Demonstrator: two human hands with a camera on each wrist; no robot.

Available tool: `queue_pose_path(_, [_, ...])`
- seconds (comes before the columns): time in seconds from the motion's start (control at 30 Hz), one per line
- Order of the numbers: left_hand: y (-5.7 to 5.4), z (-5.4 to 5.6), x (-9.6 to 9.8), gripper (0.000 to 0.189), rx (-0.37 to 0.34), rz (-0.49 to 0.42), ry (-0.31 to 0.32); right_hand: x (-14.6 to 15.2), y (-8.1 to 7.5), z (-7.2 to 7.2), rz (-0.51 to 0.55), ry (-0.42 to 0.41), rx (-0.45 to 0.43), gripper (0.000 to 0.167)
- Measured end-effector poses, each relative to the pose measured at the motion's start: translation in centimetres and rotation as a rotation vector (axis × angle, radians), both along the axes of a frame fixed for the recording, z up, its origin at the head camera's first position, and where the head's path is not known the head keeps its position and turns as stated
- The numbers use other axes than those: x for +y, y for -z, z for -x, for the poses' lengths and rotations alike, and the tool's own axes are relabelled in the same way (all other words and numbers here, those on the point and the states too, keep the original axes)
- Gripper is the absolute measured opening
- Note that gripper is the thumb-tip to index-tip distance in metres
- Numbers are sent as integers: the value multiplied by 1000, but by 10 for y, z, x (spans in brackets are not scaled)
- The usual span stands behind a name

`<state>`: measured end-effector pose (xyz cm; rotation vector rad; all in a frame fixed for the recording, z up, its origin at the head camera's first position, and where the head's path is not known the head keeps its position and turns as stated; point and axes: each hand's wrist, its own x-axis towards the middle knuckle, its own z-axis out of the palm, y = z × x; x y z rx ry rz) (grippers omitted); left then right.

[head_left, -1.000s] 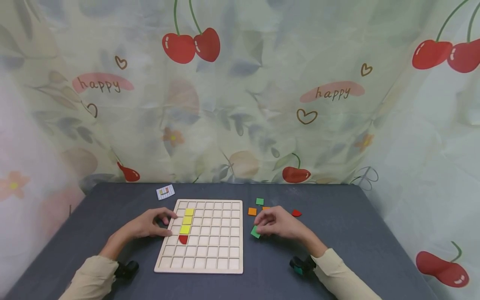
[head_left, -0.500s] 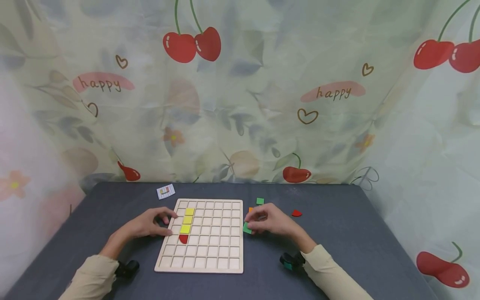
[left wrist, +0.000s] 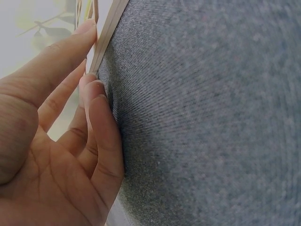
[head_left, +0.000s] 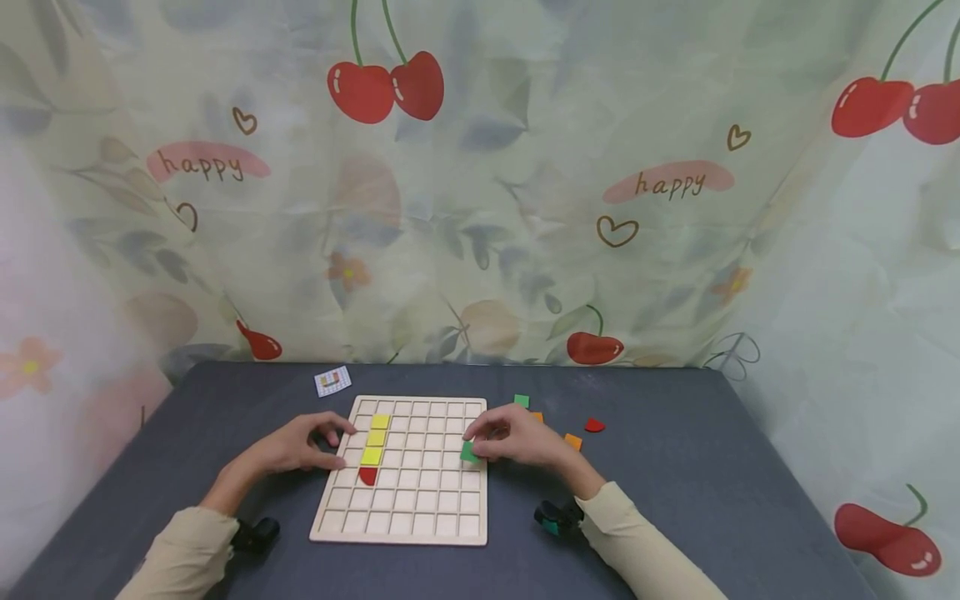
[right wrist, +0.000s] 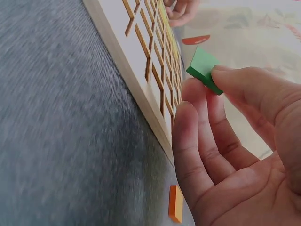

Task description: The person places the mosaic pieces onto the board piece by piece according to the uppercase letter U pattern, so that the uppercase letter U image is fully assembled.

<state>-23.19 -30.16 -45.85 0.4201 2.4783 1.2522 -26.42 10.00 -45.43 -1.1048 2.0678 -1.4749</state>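
In the head view, a wooden grid board (head_left: 420,504) lies on the dark table. Three yellow squares (head_left: 376,438) stand in a column on it, with a red rounded piece (head_left: 367,476) just below them. My left hand (head_left: 298,442) rests at the board's left edge, thumb and fingertips spread along the rim. Between thumb and fingers, my right hand (head_left: 517,437) pinches a green square tile (right wrist: 203,68), which is tilted in the right wrist view. In the head view, this tile overlaps the board's right edge columns.
Right of the board lie another green square (head_left: 521,401), an orange square (head_left: 573,442), a second orange tile (head_left: 537,417) partly hidden by the hand, and a red piece (head_left: 595,425). A small pattern card (head_left: 332,381) sits behind the board. A printed curtain (head_left: 480,208) hangs behind the table.
My right hand has carried the green tile leftward from the table beside the board to over its right edge, uncovering an orange square. My left hand stays at the board's edge.
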Motion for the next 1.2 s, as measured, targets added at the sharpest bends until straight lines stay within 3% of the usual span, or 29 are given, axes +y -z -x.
queue_pose_path(0.17, [-1,1,0,48,-7,7,-4,-9,2,1,-7,1,32,16])
queue_pose_path(0.6, [-2,0,1,48,9,15,11,-34,5,0,-16,-43,-45,17])
queue_pose_path(0.97, [0,0,-1,49,3,0,5,-59,10,-3,22,-62,27,15])
queue_pose_path(1.2, [-1,0,0,49,13,6,10,-71,8,-6,-4,-39,-9,15])
